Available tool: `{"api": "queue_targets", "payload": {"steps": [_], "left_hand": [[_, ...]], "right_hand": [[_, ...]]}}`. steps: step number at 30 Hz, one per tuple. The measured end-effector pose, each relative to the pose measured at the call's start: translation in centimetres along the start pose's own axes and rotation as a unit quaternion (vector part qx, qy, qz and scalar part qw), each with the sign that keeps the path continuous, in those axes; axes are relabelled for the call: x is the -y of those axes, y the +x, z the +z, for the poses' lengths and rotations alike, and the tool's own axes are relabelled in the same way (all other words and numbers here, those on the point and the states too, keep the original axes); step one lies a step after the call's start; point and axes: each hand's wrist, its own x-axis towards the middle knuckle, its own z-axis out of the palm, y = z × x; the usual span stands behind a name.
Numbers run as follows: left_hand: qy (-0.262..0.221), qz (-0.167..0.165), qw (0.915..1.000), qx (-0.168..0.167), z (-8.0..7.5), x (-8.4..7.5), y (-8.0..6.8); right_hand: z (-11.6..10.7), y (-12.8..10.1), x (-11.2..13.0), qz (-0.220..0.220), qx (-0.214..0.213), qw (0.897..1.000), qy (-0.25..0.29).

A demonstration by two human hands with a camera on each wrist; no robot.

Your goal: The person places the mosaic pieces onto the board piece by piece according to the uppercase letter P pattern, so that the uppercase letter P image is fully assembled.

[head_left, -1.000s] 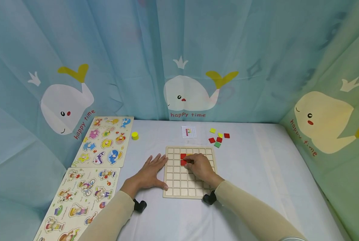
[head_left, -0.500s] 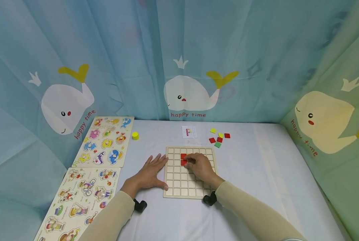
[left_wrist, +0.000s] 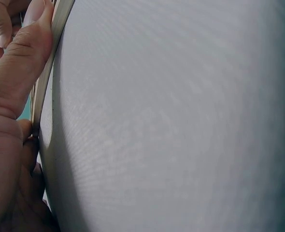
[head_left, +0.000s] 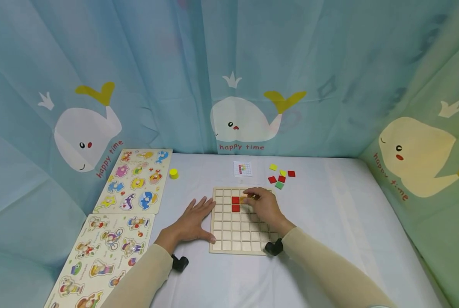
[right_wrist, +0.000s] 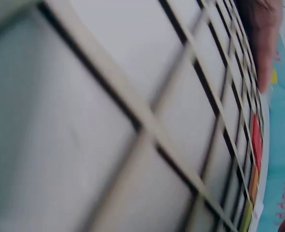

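My right hand (head_left: 267, 207) is bent over the board (head_left: 237, 226), thumb and index narrowed at the orange tile (head_left: 242, 199); whether they pinch it, I cannot tell. That tile sits in a cell just beside the upper of two red tiles (head_left: 235, 208). My left hand (head_left: 192, 222) lies with fingers spread wide, touching the board's left edge.

The tiles look thin, flat and stiff, so I expect them to be very light, slick on the face and hard to break. I'd take one by two opposite edges, between the pads of thumb and index; the cell ridges leave little edge to catch, so a nail under one side may help. The loose tiles (head_left: 282, 179) on the table (head_left: 321, 222) beyond the board should lift more easily by their sides. The board seems stiff wood, light enough to slide if pushed, and its rim is where I'd steady it.
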Motion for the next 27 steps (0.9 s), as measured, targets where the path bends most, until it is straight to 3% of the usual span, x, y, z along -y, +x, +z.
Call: {"api": "queue_targets", "payload": {"steps": [12, 27], "left_hand": [[0.000, -0.005, 1.0000, -0.003, 0.0, 0.0, 0.0], [0.003, -0.017, 0.9998, 0.004, 0.2, 0.0, 0.2]], "right_hand": [[-5.8, 2.6, -2.5, 0.023, -0.041, 0.998, 0.045], [-11.6, 5.0, -7.0, 0.046, -0.097, 0.994, 0.026]]}}
